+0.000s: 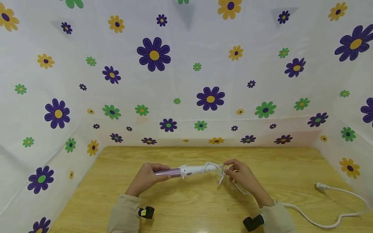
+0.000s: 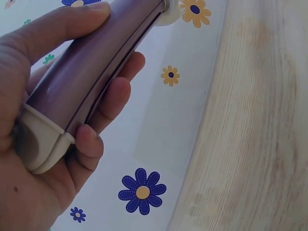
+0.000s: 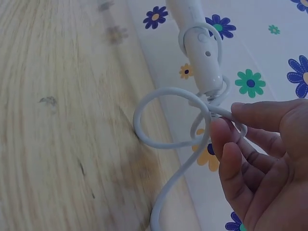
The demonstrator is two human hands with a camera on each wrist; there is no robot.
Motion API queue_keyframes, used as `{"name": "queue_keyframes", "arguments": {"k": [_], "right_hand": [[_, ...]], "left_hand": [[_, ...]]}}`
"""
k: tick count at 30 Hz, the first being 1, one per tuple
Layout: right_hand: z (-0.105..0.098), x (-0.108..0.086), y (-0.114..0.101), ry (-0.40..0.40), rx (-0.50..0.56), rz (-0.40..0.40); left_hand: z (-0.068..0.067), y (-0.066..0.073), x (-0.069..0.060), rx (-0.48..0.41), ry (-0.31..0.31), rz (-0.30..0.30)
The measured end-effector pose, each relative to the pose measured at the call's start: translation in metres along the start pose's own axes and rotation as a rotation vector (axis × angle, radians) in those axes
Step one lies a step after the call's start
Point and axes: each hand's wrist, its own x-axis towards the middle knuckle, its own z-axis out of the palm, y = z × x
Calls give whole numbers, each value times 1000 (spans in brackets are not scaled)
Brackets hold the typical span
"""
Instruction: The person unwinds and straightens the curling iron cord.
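A curling iron with a purple barrel [image 2: 91,62] and a white handle [image 1: 195,170] is held roughly level above the wooden table. The left hand [image 1: 146,177] grips the barrel end, its fingers curled round it, as the left wrist view also shows. White cord [image 3: 163,91] wraps loosely round the handle and forms loops by its end. In the right wrist view the right hand [image 3: 269,159] pinches a loop of the cord between thumb and fingers, just beyond the handle's end. The cord hangs down from there toward the table.
On the right side of the wooden table [image 1: 186,207], the cord curves across the surface, with its plug [image 1: 321,186] lying near the right edge. A white sheet with printed flowers [image 1: 186,81] stands behind the table and along both sides.
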Motion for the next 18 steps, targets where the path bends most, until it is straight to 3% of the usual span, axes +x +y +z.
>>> {"name": "queue_keyframes", "arguments": {"k": [7,18], "right_hand": [[-7,-8,11,16,14,36],[-12,-7,20,44,96,92]], "left_hand": [[0,3,-1,-24,-6,-13],[1,7,-3,-54,-51,24]]}}
